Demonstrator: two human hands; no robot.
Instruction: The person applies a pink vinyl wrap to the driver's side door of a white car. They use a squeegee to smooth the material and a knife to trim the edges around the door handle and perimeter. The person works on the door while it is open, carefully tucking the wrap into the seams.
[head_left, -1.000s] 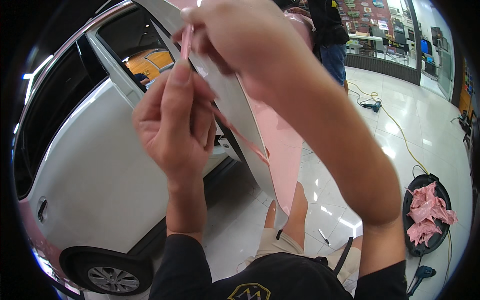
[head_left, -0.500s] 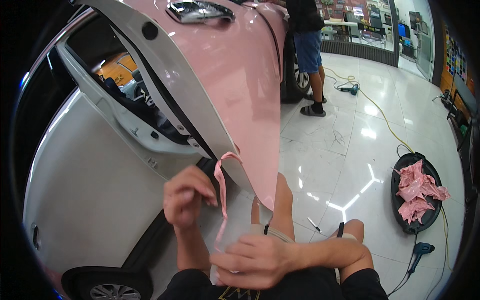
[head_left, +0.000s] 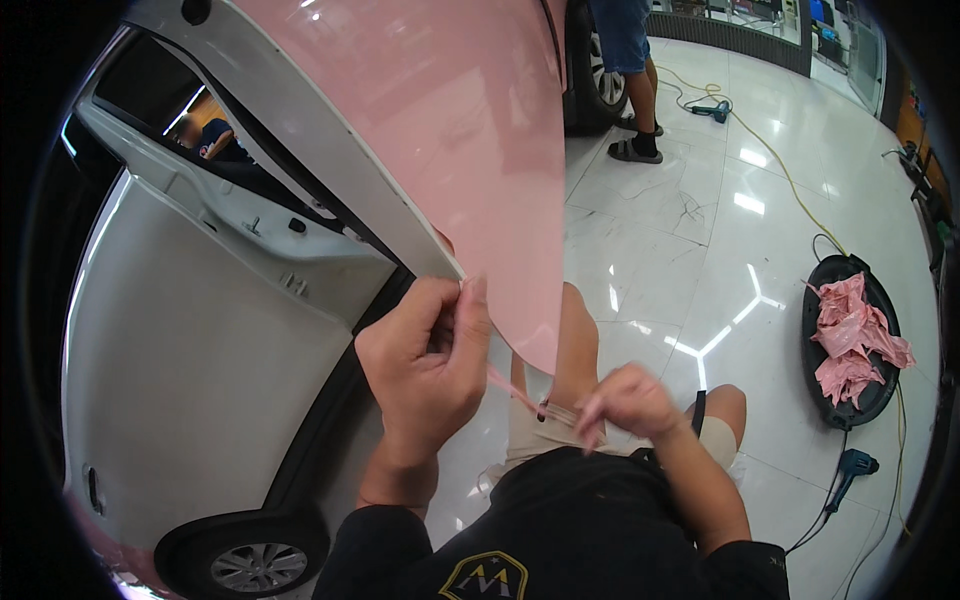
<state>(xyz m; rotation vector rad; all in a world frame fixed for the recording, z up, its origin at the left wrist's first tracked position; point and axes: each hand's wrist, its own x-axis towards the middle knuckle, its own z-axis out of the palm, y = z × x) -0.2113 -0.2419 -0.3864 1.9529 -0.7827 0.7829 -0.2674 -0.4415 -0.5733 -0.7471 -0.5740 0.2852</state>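
Note:
In front of me stands an open car door with a glossy pink film-covered outer face [head_left: 470, 190] and a bare white edge [head_left: 370, 170]. At the lower part of that edge my left hand [head_left: 425, 360] is closed in a pinch, thumb up against the edge. A thin twisted strip of pink film [head_left: 515, 388] comes out beside this hand and slants down to the right. Close to its far end is my right hand [head_left: 635, 405], bent at the wrist over my lap; motion smears its fingers, so its grip is unclear.
On the right, a black oval tray [head_left: 812, 375] holds crumpled pink film [head_left: 855, 335]. A heat gun [head_left: 853, 468] with a cable lies below it; another heat gun [head_left: 712, 111] is farther off. Someone's legs [head_left: 637, 110] stand by the front wheel. A white car door [head_left: 215, 350] is at left.
My left hand has moved up and right onto the door edge. My right hand has swung up and right, away from my body. The view has tipped downward.

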